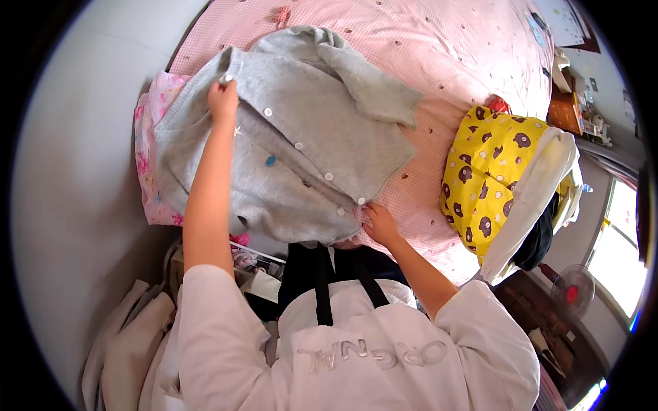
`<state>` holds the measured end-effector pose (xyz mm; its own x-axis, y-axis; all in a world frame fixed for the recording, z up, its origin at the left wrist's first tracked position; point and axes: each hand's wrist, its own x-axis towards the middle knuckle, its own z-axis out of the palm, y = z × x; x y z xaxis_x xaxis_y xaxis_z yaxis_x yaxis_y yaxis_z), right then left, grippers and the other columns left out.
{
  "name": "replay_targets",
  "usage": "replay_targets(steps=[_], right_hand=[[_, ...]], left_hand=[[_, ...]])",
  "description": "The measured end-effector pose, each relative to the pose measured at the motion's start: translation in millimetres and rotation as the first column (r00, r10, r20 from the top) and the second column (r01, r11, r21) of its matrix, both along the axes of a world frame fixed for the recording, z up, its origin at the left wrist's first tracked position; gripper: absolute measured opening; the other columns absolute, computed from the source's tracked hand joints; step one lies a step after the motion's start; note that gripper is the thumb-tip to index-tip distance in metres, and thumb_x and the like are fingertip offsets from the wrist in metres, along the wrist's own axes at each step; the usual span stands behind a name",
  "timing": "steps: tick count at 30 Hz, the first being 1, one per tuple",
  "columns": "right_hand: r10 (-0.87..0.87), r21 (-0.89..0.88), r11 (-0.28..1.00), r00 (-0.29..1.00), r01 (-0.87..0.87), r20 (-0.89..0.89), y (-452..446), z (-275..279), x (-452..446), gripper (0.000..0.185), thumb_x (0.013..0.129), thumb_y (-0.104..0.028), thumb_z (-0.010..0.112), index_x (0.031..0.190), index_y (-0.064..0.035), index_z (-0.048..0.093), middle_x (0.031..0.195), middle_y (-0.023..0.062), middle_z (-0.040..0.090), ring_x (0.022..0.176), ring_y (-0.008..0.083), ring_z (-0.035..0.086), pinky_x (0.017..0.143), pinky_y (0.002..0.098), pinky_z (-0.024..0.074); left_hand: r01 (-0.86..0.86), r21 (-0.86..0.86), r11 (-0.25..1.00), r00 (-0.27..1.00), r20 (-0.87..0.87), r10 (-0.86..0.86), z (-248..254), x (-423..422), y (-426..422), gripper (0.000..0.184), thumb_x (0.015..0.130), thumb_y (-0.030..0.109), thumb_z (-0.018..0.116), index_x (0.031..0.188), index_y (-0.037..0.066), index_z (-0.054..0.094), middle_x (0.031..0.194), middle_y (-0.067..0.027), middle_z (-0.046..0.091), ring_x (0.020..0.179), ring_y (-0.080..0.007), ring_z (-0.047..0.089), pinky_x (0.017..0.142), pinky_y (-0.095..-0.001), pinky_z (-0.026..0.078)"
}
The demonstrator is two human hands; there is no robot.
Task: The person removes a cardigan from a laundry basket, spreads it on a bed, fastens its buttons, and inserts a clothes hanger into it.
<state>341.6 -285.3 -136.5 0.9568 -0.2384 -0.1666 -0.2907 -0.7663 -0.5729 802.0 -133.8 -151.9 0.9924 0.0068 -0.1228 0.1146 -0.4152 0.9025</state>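
Two hands, set well apart, each pinch the grey cardigan [308,89]: the left hand [223,101] at its far-left ribbed edge [234,65], the right hand [381,223] beside the button [361,201] at its near-right corner. It looks soft, light and floppy, so the firmer button band [283,129] seems its best hold. Its long axis slants along that band, neck seemingly far left, hem near right. It lies on a pink bed [439,55], between floral bedding [144,154] at left and yellow bear-print cloth [492,154] at right.

I can't see all the flowered pink cloth [144,154] past the grey cardigan [315,127]; beyond the cardigan, the bed [418,41] is cut off.
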Motion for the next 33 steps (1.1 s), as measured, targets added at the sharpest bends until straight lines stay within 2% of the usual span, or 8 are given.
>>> replay_targets(steps=[5,10,13,15,17,22,27,33], right_hand=[[-0.628,0.282,0.745,0.778,0.604,-0.006,-42.5,-9.4,52.5,0.033,0.071,-0.019,0.060,0.097,-0.0005,0.052,0.085,0.0113,0.053,0.076,0.0233,0.052,0.068,0.0315,0.0418],[-0.779,0.594,-0.339,0.137,0.730,-0.612,-144.3,1.0,163.3,0.019,0.076,-0.018,0.058,0.087,-0.0044,0.052,0.073,0.0025,0.046,0.059,0.0133,0.041,0.053,0.0248,0.0371],[-0.710,0.447,-0.582,-0.157,0.679,-0.686,-173.9,-4.7,198.7,0.027,0.078,-0.026,0.056,0.089,-0.0023,0.051,0.071,0.0034,0.048,0.058,0.0115,0.042,0.050,0.0249,0.0352],[-0.858,0.751,-0.269,0.204,0.603,-0.471,-238.5,-80.4,198.4,0.025,0.077,-0.026,0.057,0.087,-0.0034,0.051,0.070,0.0034,0.046,0.057,0.0107,0.041,0.050,0.0236,0.0348],[-0.913,0.649,0.238,0.395,0.723,-0.105,-260.5,-5.1,219.9,0.020,0.077,-0.022,0.057,0.086,-0.0051,0.050,0.069,0.0023,0.046,0.056,0.0108,0.040,0.049,0.0223,0.0340],[-0.725,0.869,0.480,0.612,0.119,0.316,-403.0,20.9,237.1,0.032,0.082,-0.010,0.049,0.110,-0.0022,0.037,0.109,0.0102,0.044,0.100,0.0243,0.041,0.082,0.0339,0.0367],[-0.768,0.460,0.581,0.639,0.672,0.036,-335.2,-25.2,210.2,0.045,0.079,-0.008,0.049,0.122,-0.0057,0.036,0.119,0.0109,0.044,0.109,0.0243,0.043,0.087,0.0323,0.0376],[0.023,0.380,0.922,0.972,0.070,-0.235,-90.8,12.0,123.0,0.054,0.066,-0.014,0.065,0.114,-0.0015,0.042,0.112,0.0142,0.047,0.105,0.0257,0.045,0.091,0.0317,0.0348]], left_hand=[[0.073,0.650,0.757,0.863,0.340,-0.375,46.5,-27.3,34.1,0.041,0.068,0.019,0.056,0.105,0.003,0.046,0.100,-0.0173,0.052,0.092,-0.0313,0.050,0.079,-0.0394,0.039],[0.145,0.819,0.555,0.651,0.343,-0.677,46.9,-43.3,37.5,0.060,0.072,0.026,0.057,0.125,0.007,0.034,0.113,-0.0194,0.045,0.106,-0.0336,0.042,0.088,-0.0446,0.033],[0.155,0.751,0.642,0.837,0.245,-0.489,32.0,-40.5,28.5,0.062,0.074,0.036,0.057,0.123,0.007,0.034,0.110,-0.0191,0.049,0.102,-0.0300,0.047,0.089,-0.0432,0.029],[0.202,0.738,0.644,0.892,0.133,-0.432,33.7,-31.8,22.5,0.059,0.074,0.038,0.057,0.120,0.006,0.038,0.105,-0.0174,0.053,0.099,-0.0293,0.050,0.089,-0.0432,0.029],[0.286,0.735,0.614,0.904,0.006,-0.428,28.5,-23.2,21.6,0.053,0.074,0.039,0.056,0.113,0.006,0.044,0.099,-0.0143,0.057,0.095,-0.0294,0.052,0.087,-0.0436,0.029],[0.334,0.633,0.699,0.896,0.017,-0.443,41.0,-16.3,31.6,0.045,0.073,0.035,0.058,0.107,0.005,0.049,0.093,-0.0131,0.059,0.087,-0.0297,0.055,0.085,-0.0425,0.031],[0.266,0.666,0.697,0.893,0.101,-0.438,44.3,-26.1,34.4,0.047,0.069,0.024,0.062,0.111,0.008,0.046,0.090,-0.0118,0.060,0.090,-0.0273,0.054,0.084,-0.0438,0.032],[0.198,0.815,0.545,0.700,0.272,-0.661,46.5,-51.9,29.5,0.066,0.068,0.022,0.063,0.124,0.010,0.032,0.111,-0.0119,0.048,0.101,-0.0275,0.047,0.088,-0.0461,0.030]])
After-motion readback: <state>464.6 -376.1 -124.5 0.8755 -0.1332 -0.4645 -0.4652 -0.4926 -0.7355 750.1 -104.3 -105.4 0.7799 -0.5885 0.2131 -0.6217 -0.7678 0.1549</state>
